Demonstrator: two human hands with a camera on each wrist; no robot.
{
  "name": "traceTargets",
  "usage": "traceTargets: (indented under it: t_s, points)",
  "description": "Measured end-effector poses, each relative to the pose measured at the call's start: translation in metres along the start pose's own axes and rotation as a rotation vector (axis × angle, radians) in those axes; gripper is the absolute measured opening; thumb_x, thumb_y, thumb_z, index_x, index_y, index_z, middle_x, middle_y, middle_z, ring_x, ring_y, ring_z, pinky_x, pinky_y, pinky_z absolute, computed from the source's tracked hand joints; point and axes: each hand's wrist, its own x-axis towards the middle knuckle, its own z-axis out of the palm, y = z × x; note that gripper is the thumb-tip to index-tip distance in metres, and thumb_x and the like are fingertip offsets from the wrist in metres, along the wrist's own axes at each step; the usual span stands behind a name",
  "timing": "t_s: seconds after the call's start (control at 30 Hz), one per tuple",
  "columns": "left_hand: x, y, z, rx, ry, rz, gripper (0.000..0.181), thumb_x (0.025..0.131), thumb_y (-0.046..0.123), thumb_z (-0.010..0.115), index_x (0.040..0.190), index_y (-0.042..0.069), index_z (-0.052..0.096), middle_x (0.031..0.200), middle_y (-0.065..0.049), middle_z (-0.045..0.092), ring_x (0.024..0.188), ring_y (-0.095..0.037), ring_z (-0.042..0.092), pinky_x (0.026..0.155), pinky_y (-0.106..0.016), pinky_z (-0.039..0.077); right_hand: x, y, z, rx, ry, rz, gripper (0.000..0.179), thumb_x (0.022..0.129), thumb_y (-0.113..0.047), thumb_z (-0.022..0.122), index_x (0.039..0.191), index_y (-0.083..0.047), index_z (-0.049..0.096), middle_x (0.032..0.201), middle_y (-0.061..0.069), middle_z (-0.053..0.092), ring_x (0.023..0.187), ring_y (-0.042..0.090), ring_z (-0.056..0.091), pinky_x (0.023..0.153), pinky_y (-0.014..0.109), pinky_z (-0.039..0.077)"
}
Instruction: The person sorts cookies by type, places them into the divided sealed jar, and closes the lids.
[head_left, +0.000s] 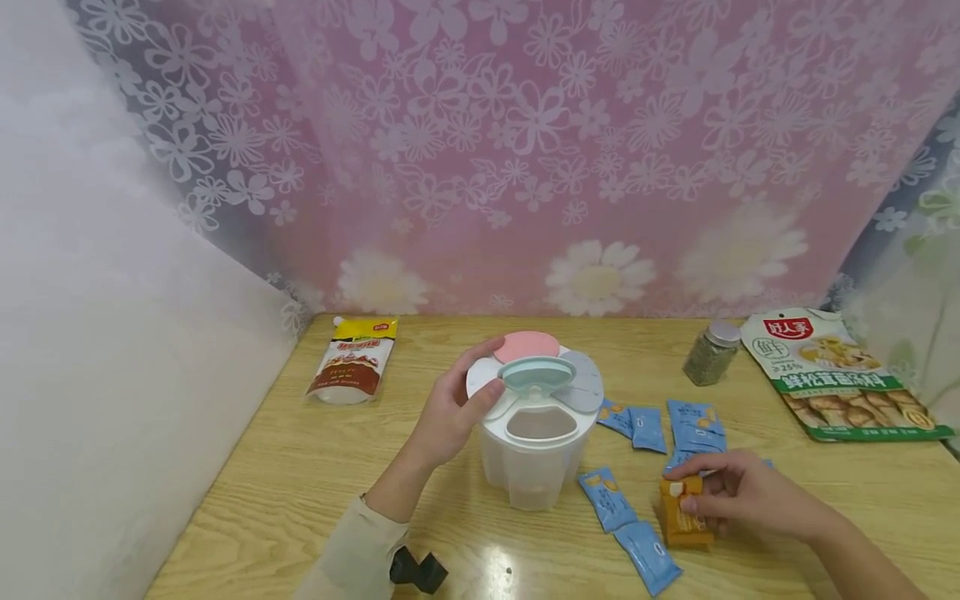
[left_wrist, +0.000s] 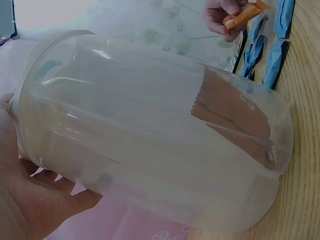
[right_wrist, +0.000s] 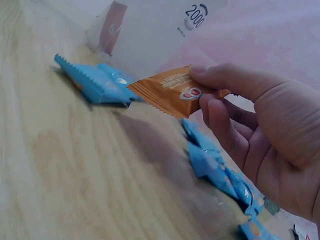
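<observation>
A translucent storage container (head_left: 531, 467) stands upright, its white lid split into pink, grey and green flaps. Its green flap (head_left: 537, 375) is raised above an opening at the front. My left hand (head_left: 453, 408) grips the lid's left side, thumb beside the green flap. Through the wall in the left wrist view, one orange-brown packet (left_wrist: 232, 117) shows at the bottom. To the right of the container, my right hand (head_left: 750, 496) pinches an orange snack packet (right_wrist: 170, 90) between thumb and fingers, over the table. Blue snack packets (head_left: 648, 557) lie between that hand and the container.
More blue packets (head_left: 696, 427) lie behind my right hand. Farther back stand a small jar (head_left: 711, 354) of dried green bits and, at right, a large white-green food bag (head_left: 840, 375). A yellow-brown pouch (head_left: 352, 362) is at back left. A pink flowered curtain (head_left: 525, 167) hangs behind.
</observation>
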Motion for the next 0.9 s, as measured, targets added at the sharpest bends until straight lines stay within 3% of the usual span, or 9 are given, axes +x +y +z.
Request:
traceTargets:
  t_s: [0.17, 0.37, 0.53, 0.77, 0.9]
  points:
    - [0.000, -0.001, 0.001, -0.007, 0.001, -0.001, 0.057, 0.100, 0.030, 0.060, 0.149, 0.008, 0.042, 0.155, -0.013, 0.041, 0.122, -0.017, 0.055, 0.097, -0.023, 0.050, 0.002, -0.007, 0.000, 0.007, 0.025, -0.072, 0.039, 0.094, 0.018, 0.049, 0.131, 0.007, 0.056, 0.085, 0.013, 0.070, 0.056, 0.029, 0.050, 0.046, 0.041, 0.047]
    - [-0.001, -0.004, 0.003, -0.030, -0.019, -0.003, 0.057, 0.100, 0.030, 0.059, 0.149, 0.007, 0.041, 0.158, -0.012, 0.036, 0.124, -0.015, 0.054, 0.098, -0.023, 0.050, 0.003, -0.026, 0.007, -0.051, 0.095, -0.070, 0.039, 0.094, 0.017, 0.051, 0.131, 0.005, 0.057, 0.084, 0.009, 0.070, 0.056, 0.025, 0.053, 0.047, 0.039, 0.049]
    - [-0.001, -0.003, 0.002, -0.029, -0.015, -0.006, 0.056, 0.100, 0.029, 0.059, 0.150, 0.008, 0.041, 0.158, -0.011, 0.036, 0.123, -0.014, 0.054, 0.098, -0.023, 0.050, 0.011, -0.044, 0.011, -0.075, 0.140, -0.115, 0.041, 0.092, 0.020, 0.050, 0.130, 0.006, 0.056, 0.082, 0.007, 0.069, 0.055, 0.025, 0.051, 0.046, 0.039, 0.045]
    - [-0.001, -0.001, 0.001, -0.024, -0.007, -0.007, 0.058, 0.100, 0.030, 0.060, 0.150, 0.008, 0.042, 0.158, -0.011, 0.036, 0.125, -0.017, 0.053, 0.098, -0.023, 0.050, 0.024, -0.072, 0.020, -0.130, 0.247, -0.138, 0.044, 0.091, 0.020, 0.053, 0.129, 0.001, 0.059, 0.093, -0.002, 0.071, 0.058, 0.022, 0.055, 0.048, 0.038, 0.046]
    - [0.000, 0.000, 0.000, -0.023, 0.000, 0.007, 0.059, 0.099, 0.030, 0.061, 0.149, 0.006, 0.042, 0.159, -0.012, 0.036, 0.127, -0.019, 0.053, 0.098, -0.022, 0.050, 0.035, -0.089, 0.023, -0.120, 0.277, -0.223, 0.047, 0.089, 0.024, 0.052, 0.130, 0.002, 0.058, 0.089, -0.002, 0.070, 0.060, 0.020, 0.058, 0.050, 0.037, 0.045]
